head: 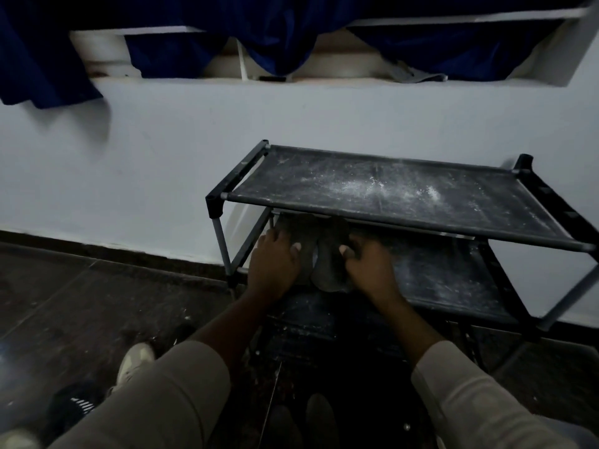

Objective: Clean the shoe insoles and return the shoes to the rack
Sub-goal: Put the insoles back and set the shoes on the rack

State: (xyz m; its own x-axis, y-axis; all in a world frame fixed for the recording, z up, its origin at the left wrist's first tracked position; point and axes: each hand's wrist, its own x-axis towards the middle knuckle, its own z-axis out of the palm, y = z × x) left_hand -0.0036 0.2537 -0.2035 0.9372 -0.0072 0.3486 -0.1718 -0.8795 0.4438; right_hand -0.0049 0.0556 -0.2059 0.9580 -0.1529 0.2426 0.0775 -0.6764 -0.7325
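Observation:
A black shoe rack (382, 186) with dusty fabric shelves stands against the pale wall. On its middle shelf (447, 273), at the left end, lies a pair of dark grey shoes side by side. My left hand (275, 264) grips the left shoe (301, 231), thumb on its inner side. My right hand (369, 267) grips the right shoe (327, 257) in the same way. The toes of both shoes are hidden under the top shelf.
On the dark floor at the lower left lie a white sneaker (134, 361) and a black shoe with white stripes (76, 405). Two dark shoes (319, 416) sit at the bottom centre. Blue curtains (278, 43) hang over a window ledge above.

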